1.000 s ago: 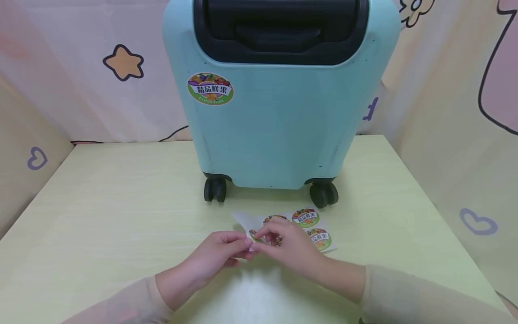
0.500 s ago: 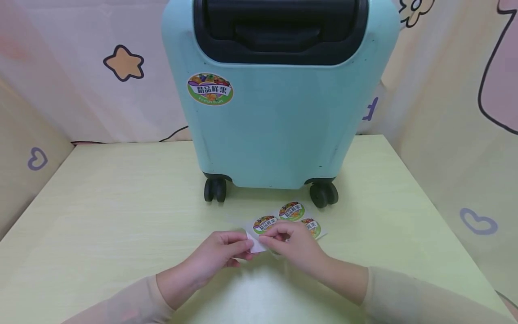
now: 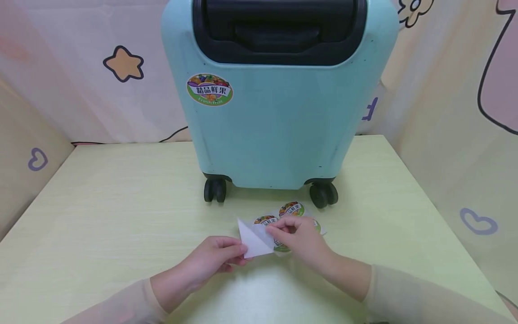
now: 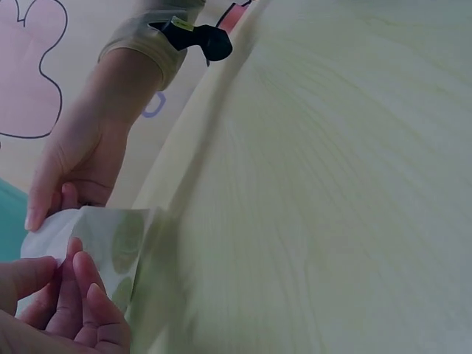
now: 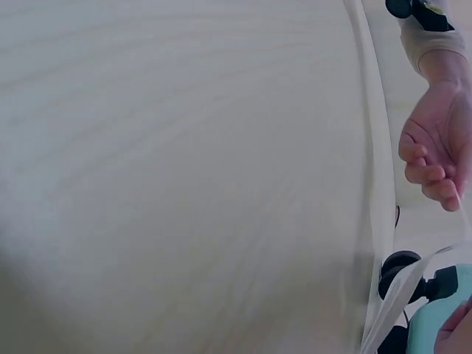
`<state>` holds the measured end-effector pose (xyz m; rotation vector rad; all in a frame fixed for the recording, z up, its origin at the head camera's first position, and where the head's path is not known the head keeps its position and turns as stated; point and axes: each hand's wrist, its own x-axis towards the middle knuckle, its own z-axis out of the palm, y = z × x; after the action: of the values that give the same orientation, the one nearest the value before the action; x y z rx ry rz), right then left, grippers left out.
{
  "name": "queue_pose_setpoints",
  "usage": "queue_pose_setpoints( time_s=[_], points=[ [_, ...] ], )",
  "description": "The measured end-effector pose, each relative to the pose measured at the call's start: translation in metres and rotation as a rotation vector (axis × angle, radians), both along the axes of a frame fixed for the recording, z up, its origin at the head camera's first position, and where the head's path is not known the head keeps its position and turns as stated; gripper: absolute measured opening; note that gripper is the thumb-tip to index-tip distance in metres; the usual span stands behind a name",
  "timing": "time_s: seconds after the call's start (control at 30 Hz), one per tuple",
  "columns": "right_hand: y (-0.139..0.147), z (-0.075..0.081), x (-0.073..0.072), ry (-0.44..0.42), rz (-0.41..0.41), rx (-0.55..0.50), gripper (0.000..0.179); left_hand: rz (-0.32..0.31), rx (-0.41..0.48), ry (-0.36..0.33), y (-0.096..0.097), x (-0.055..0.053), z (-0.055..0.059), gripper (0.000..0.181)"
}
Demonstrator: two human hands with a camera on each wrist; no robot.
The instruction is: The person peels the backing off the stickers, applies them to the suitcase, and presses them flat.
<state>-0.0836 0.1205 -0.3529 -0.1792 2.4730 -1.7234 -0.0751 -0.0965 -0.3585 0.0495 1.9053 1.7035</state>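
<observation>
A white sheet of oval fruit stickers (image 3: 291, 209) is held just above the table, its left corner folded over into a blank white flap (image 3: 252, 243). My left hand (image 3: 212, 261) pinches that flap between thumb and fingers. On the other side, my right hand (image 3: 303, 238) pinches the sheet near the fold with thumb and forefinger, covering some of the stickers. From the left wrist view, the sheet's pale underside (image 4: 103, 228) spans both hands. A light-blue suitcase (image 3: 279, 126) stands upright behind them, with one oval fruit sticker (image 3: 209, 90) on its upper left.
Black caster wheels (image 3: 323, 194) of the suitcase rest on the pale table (image 3: 121, 198), just beyond the sheet. Patterned cloth (image 3: 93, 90) hangs at the back and sides. A thin black cable (image 3: 174, 133) runs along the table's back edge.
The sheet has shifted left and turned, and its left corner is now folded into a larger white flap. My left hand moved slightly left and down; my right hand moved to the right.
</observation>
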Motion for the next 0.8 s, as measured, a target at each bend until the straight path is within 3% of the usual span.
queue_pose_setpoints(
  time_s=[0.4, 0.53, 0.8],
  points=[
    [0.013, 0.010, -0.009, -0.010, -0.116, -0.079, 0.017, -0.022, -0.024, -0.019, -0.022, -0.003, -0.007, 0.032],
    [0.016, 0.016, -0.012, 0.030, -0.141, -0.087, 0.017, -0.031, -0.044, -0.007, -0.027, -0.004, -0.010, 0.031],
    [0.017, 0.025, -0.014, 0.080, -0.148, -0.071, 0.018, -0.172, -0.096, -0.008, -0.038, -0.008, -0.014, 0.032]
  ],
)
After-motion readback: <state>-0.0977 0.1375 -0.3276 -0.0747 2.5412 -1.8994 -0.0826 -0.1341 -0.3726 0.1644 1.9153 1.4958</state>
